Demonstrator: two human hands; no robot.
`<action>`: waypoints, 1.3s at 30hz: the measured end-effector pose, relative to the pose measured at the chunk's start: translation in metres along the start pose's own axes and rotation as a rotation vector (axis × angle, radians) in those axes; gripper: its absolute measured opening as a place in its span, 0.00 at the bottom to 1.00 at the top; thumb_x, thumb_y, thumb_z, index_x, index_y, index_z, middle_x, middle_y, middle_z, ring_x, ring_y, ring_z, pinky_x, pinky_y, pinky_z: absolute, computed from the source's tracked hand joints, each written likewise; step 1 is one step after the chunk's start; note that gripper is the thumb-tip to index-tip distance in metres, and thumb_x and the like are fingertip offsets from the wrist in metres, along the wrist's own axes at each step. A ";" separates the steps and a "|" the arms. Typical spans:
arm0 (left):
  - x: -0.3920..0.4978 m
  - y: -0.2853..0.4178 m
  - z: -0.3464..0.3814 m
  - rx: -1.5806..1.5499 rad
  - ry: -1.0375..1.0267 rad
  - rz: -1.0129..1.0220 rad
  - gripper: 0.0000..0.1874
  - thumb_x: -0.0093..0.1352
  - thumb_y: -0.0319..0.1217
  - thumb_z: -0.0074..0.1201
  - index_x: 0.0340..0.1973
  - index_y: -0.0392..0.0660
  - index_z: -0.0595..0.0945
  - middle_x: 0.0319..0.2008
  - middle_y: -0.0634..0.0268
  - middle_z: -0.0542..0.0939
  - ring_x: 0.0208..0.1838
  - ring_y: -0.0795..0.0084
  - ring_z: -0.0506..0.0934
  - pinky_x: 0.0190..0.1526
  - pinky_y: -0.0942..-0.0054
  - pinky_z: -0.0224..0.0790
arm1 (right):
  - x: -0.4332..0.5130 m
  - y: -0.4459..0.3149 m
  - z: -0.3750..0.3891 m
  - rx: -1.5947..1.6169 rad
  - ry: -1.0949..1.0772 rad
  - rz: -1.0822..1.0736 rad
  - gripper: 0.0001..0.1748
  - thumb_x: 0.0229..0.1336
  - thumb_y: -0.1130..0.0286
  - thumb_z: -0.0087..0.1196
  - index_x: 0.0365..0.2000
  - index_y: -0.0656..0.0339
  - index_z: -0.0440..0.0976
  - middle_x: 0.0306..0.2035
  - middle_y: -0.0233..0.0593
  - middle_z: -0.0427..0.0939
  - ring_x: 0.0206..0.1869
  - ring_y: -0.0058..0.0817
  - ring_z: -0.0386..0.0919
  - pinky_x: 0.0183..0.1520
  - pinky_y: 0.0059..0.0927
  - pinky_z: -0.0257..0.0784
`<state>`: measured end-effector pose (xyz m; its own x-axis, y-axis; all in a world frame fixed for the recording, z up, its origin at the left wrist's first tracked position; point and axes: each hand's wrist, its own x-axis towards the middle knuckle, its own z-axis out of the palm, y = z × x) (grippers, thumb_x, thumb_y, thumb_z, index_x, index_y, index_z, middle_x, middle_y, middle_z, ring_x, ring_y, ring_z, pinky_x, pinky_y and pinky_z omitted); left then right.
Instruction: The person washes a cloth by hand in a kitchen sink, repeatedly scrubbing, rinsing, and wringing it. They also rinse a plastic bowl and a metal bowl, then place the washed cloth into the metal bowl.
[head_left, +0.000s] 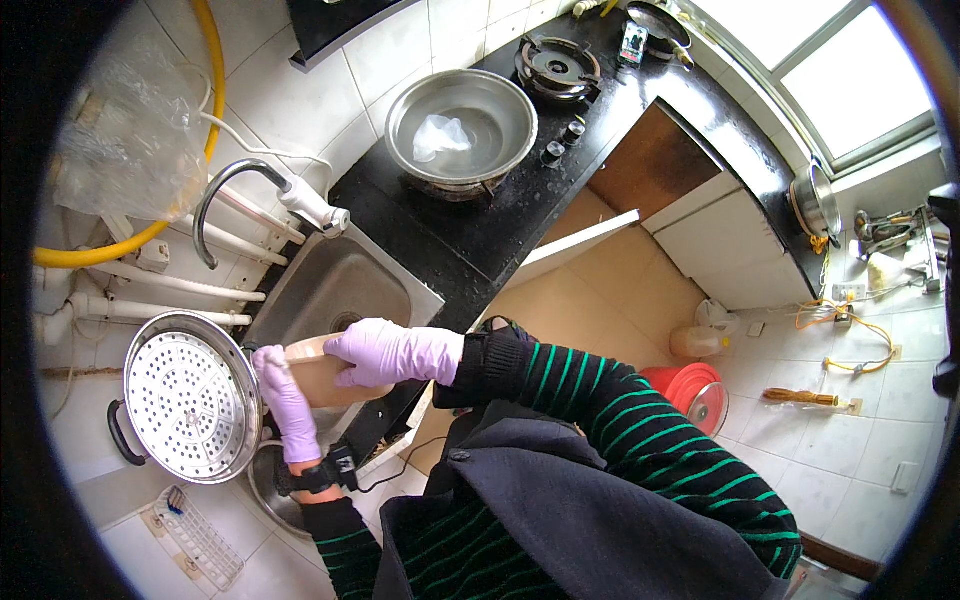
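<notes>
A peach-coloured plastic basin (322, 375) is held tilted over the near end of the stainless steel sink (360, 277). My right hand (382, 352), in a lilac rubber glove, grips its upper side, with the thumb outside and the fingertips over the rim. My left hand (286, 401), gloved alike, lies against the basin's left end; its fingers are partly hidden, and how firmly it holds cannot be told. Just left of it stands a perforated steamer tray in a steel pot (191, 397). The curved tap (225, 187) hangs over the sink.
A large metal basin (461, 127) with a crumpled white piece inside sits on the near burner. Beyond are a second gas burner (557, 69) and a frying pan (656, 26). A cabinet door (577, 244) stands out from the counter. A red bucket (682, 394) is on the floor.
</notes>
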<state>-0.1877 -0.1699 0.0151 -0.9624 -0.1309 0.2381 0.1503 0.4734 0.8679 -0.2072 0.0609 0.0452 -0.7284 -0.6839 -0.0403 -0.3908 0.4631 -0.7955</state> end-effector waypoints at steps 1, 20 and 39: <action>-0.005 0.013 0.011 0.182 0.035 0.092 0.15 0.79 0.40 0.38 0.39 0.41 0.71 0.37 0.63 0.70 0.43 0.71 0.70 0.50 0.69 0.64 | 0.005 0.002 0.001 0.036 0.084 0.002 0.17 0.58 0.59 0.58 0.41 0.61 0.77 0.31 0.52 0.81 0.37 0.53 0.81 0.41 0.48 0.76; -0.017 0.027 0.057 -0.045 -0.102 -0.005 0.32 0.81 0.51 0.31 0.72 0.42 0.61 0.73 0.58 0.61 0.75 0.63 0.59 0.75 0.64 0.44 | -0.006 -0.002 0.016 0.057 0.613 0.005 0.08 0.58 0.64 0.58 0.32 0.58 0.78 0.23 0.47 0.79 0.28 0.46 0.82 0.34 0.42 0.77; -0.001 0.053 0.049 0.508 0.065 0.271 0.08 0.67 0.28 0.51 0.42 0.43 0.75 0.43 0.54 0.75 0.52 0.51 0.75 0.55 0.57 0.68 | -0.005 0.013 -0.001 -0.055 0.218 0.091 0.18 0.54 0.56 0.62 0.39 0.59 0.77 0.27 0.51 0.81 0.33 0.52 0.81 0.39 0.48 0.77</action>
<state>-0.1900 -0.1015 0.0394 -0.8862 0.0074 0.4632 0.2464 0.8542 0.4579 -0.2090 0.0710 0.0351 -0.8642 -0.5025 0.0258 -0.3434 0.5515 -0.7602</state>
